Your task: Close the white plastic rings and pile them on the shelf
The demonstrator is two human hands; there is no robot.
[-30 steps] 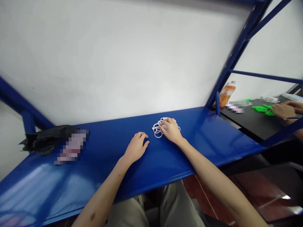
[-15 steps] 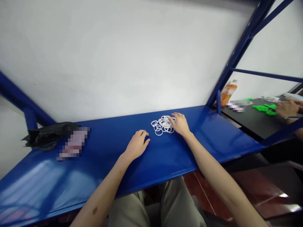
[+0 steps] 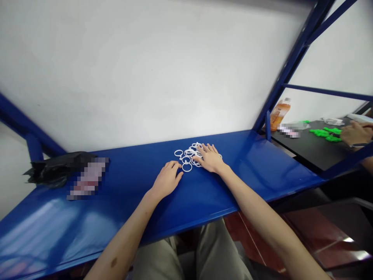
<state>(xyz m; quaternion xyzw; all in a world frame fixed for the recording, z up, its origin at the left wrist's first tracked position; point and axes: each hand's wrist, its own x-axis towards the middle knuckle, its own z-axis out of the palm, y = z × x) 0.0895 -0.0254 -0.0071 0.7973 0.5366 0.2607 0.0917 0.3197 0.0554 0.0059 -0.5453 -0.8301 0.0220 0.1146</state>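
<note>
Several white plastic rings (image 3: 187, 167), some with small knobs, lie in a loose pile on the blue table (image 3: 131, 175). Spread flat over the right side of this pile is my right hand (image 3: 210, 158), its fingers apart and part of the rings hidden under it. My left hand (image 3: 167, 179) rests on the tabletop just left of the pile, fingers loosely stretched, holding nothing. One ring lies close to its fingertips.
On the left lie a black plastic bag (image 3: 55, 167) and a blurred-out flat item (image 3: 89, 179). Blue frame posts (image 3: 268, 126) flank the table. Beyond the right post, a co-worker's hand (image 3: 357, 134) is beside green pieces (image 3: 325, 134) on a black table, with an orange bottle (image 3: 279, 114).
My right hand has moved left and flattened onto the rings. The pile has shifted left and spread out, nearer my left hand, which has barely moved.
</note>
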